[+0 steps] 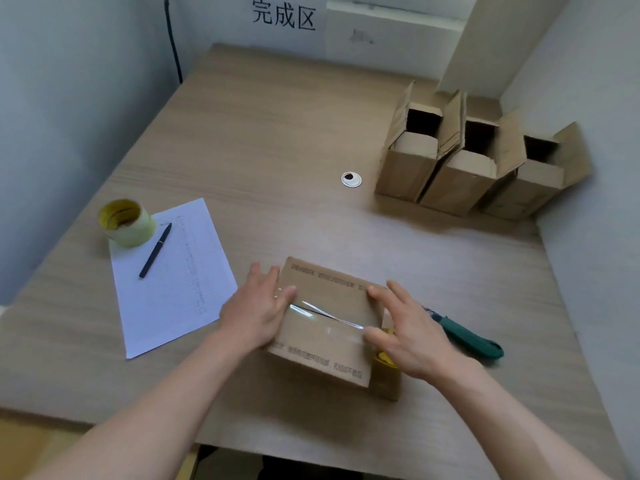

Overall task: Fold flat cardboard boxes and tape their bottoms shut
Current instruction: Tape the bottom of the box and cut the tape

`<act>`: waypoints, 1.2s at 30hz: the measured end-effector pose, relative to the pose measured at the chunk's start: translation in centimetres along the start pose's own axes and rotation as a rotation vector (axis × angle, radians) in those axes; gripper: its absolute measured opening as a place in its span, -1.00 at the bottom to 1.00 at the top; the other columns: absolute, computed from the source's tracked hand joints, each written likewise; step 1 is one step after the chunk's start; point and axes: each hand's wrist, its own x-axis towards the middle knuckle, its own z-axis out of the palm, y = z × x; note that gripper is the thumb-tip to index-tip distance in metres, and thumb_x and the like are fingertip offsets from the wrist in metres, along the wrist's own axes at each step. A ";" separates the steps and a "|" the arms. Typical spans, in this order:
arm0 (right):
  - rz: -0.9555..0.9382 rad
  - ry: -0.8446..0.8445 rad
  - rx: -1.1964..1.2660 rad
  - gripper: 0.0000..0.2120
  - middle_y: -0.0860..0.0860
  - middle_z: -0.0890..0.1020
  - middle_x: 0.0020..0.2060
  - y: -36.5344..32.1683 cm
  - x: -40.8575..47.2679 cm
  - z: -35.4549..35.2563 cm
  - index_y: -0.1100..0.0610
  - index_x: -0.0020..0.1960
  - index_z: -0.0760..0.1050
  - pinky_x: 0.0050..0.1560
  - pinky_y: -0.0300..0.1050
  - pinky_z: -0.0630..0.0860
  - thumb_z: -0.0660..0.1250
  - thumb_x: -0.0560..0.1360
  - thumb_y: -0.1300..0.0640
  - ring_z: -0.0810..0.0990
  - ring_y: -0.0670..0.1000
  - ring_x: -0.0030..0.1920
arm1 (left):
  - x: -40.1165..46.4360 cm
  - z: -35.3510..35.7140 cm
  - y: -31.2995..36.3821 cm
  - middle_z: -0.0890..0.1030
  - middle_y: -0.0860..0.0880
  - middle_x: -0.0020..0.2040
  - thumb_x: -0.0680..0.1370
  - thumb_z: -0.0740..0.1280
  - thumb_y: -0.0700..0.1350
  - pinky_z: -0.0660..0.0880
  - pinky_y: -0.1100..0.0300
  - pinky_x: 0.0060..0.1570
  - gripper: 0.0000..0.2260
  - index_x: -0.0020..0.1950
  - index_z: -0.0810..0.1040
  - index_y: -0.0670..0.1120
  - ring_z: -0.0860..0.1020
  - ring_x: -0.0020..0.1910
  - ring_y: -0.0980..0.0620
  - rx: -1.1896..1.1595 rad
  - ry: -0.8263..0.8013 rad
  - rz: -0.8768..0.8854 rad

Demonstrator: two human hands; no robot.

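Cardboard, brown and printed with lines of text, fills the near centre of the wood-grain counter (277, 140): a folded box (325, 327) stands bottom-up with a strip of clear tape (322, 315) shining along the seam between its two flaps. The left hand (254, 311) lies flat against the box's left edge, fingers straight and close together, the thumb pressing the tape's left end. The right hand (403, 332) rests at the right edge — fingers loosely spread, thumb and forefinger touching the top face near the tape's right end. Just behind that hand, beside the box's right wall, a yellow-cored tape roll (385, 358) is partly hidden. A green-handled utility knife (467, 336) lies on the counter to the right. To the left, a sheet of lined paper (173, 282) carries a dark pen (156, 250) and, on its far corner, a second tape roll (126, 221). Far right, three assembled boxes (481, 161) stand in a row with top flaps open — near them, a round white cable grommet (351, 179). Chinese characters mark the far wall (284, 17).
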 end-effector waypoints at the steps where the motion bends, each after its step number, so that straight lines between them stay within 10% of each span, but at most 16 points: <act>1: 0.020 0.020 -0.001 -0.39 -0.12 0.25 0.48 -0.3 0.1 0.0 -0.22 0.41 0.22 0.30 -0.03 0.35 0.28 0.41 -0.25 0.31 0.00 0.42 | 0.7 0.0 0.2 0.34 -0.07 0.47 0.59 -0.01 0.31 0.39 -0.05 0.10 -0.49 0.48 0.18 0.12 0.41 0.33 -0.17 -0.060 -0.014 0.035; 7: 0.215 0.118 -0.103 -0.50 -0.18 0.47 -0.17 -0.1 0.3 -1.4 -0.11 -0.15 0.26 -0.33 -0.10 0.30 0.32 0.17 -0.43 0.42 -0.14 -0.23 | 4.4 -0.9 4.4 0.57 -0.02 -0.14 0.59 -0.01 0.30 0.47 0.04 -0.06 -0.54 0.00 0.57 0.05 0.56 -0.01 -0.17 -0.073 0.018 0.082; 14: 0.340 0.169 0.034 -0.48 -0.16 0.43 -0.16 0.5 -0.8 -0.4 -0.12 -0.17 0.27 -0.35 -0.14 0.32 0.38 0.11 -0.41 0.45 -0.13 -0.24 | 6.1 -0.9 5.4 0.59 -0.01 -0.21 0.60 0.05 0.30 0.46 0.15 -0.21 -0.56 -0.24 0.56 0.09 0.61 -0.12 -0.12 -0.234 -0.273 0.128; 17: 0.341 0.172 0.056 -0.49 -0.13 0.43 -0.17 0.5 -0.5 -0.4 -0.09 -0.19 0.26 -0.37 -0.14 0.29 0.37 0.09 -0.37 0.44 -0.11 -0.26 | 5.9 -2.1 5.7 0.59 -0.06 -0.02 0.55 -0.01 0.40 0.47 0.17 -0.29 -0.44 0.05 0.55 0.01 0.57 -0.19 -0.07 -0.254 -0.456 -0.037; 23: 0.323 0.235 0.076 -0.47 -0.11 0.44 -0.22 0.8 0.1 -0.4 -0.07 -0.22 0.27 -0.42 -0.14 0.22 0.36 0.07 -0.40 0.43 -0.09 -0.29 | 0.9 0.0 6.8 0.17 -0.09 0.54 0.48 0.08 0.42 0.33 -0.14 0.27 -0.30 0.47 0.22 0.02 0.24 0.43 -0.18 -0.094 0.294 -0.059; 29: 0.306 0.308 0.015 -0.46 -0.10 0.49 -0.28 1.4 2.6 -0.4 -0.03 -0.25 0.33 -0.38 -0.10 0.30 0.23 0.18 -0.50 0.50 0.02 -0.24 | -3.6 4.9 9.2 -0.10 0.05 0.59 0.43 0.48 0.14 -0.01 0.33 0.40 -0.26 0.54 0.25 0.09 -0.02 0.54 0.18 -0.526 0.126 0.061; 32: 0.250 0.226 -0.014 -0.49 -0.09 0.55 -0.33 2.5 4.2 -2.0 0.02 -0.29 0.44 -0.35 -0.10 0.41 0.22 0.31 -0.45 0.54 0.04 -0.23 | -1.8 2.6 9.6 -0.05 0.00 0.60 0.48 0.48 -0.02 -0.05 0.36 0.41 -0.30 0.55 0.24 0.04 -0.01 0.53 0.19 -0.586 -0.001 0.053; 36: 0.205 0.205 -0.007 -0.46 -0.09 0.54 -0.41 3.0 5.1 -2.5 0.09 -0.35 0.50 -0.46 -0.16 0.25 0.27 0.32 -0.42 0.52 0.05 -0.30 | -4.7 2.3 10.3 0.52 0.04 0.18 0.49 0.43 0.06 0.42 0.17 0.09 -0.64 0.23 0.49 0.03 0.51 0.17 -0.02 -0.579 0.508 -0.222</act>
